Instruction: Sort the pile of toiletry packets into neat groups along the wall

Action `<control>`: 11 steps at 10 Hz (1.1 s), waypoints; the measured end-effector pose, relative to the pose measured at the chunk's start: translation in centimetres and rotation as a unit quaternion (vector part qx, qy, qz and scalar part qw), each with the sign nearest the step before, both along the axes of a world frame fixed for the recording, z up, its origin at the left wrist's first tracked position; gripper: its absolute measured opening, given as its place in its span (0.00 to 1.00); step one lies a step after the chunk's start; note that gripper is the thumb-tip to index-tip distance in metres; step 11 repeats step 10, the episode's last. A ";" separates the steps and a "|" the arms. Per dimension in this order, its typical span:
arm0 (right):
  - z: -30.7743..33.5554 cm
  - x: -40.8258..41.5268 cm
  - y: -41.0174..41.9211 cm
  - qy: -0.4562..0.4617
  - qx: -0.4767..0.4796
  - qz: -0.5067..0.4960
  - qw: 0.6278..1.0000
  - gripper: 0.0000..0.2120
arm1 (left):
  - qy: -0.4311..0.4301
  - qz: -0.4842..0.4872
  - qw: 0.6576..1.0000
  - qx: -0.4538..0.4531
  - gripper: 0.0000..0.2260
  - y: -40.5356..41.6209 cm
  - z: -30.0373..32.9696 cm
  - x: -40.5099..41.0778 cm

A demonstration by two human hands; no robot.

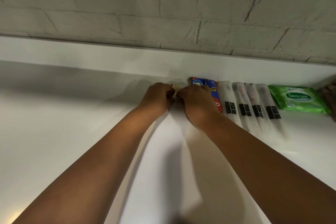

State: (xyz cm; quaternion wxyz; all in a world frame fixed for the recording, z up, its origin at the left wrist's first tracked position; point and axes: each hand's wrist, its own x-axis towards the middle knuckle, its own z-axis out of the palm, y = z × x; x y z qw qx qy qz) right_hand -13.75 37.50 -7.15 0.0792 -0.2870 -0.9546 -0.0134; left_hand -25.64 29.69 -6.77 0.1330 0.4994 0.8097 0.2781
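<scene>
Forearms: two, near, reaching far.
Left hand (156,96), right hand (195,99): fingers pinching small packet (176,90) at wall ledge (91,56).
Right along ledge: one toothpaste packet (209,85), four white sleeves (251,103), one green wipes pack (298,99).
Left: bare white counter (54,123).

Green wipes pack (298,99), red-blue packet (209,85) (frosted white sachets (251,103), black labels)
</scene>
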 end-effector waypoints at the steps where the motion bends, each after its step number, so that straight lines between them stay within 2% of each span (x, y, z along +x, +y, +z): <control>1: 0.2 -0.5 0.8 -0.010 -0.028 -0.016 0.999 0.11 | -0.007 0.003 1.000 0.008 0.07 0.9 0.0 -0.3; 3: 0.1 -1.0 2.0 -0.008 -0.011 -0.049 0.999 0.09 | -0.014 -0.008 0.999 0.034 0.08 2.3 0.2 -0.4; 6: -0.3 -1.3 2.9 0.013 -0.021 -0.056 0.998 0.13 | 0.009 -0.001 0.998 0.069 0.06 2.8 0.6 0.1; 9: 0.7 -0.5 2.0 0.056 -0.043 -0.044 0.997 0.18 | -0.011 0.002 0.999 0.051 0.10 2.0 0.9 0.4; 10: 2.1 0.9 1.4 0.058 -0.048 -0.059 0.995 0.19 | 0.019 0.002 0.999 0.038 0.14 1.4 1.4 0.6; 11: 2.1 0.9 1.4 0.058 -0.048 -0.059 0.995 0.19 | 0.019 0.002 0.999 0.038 0.14 1.4 1.4 0.6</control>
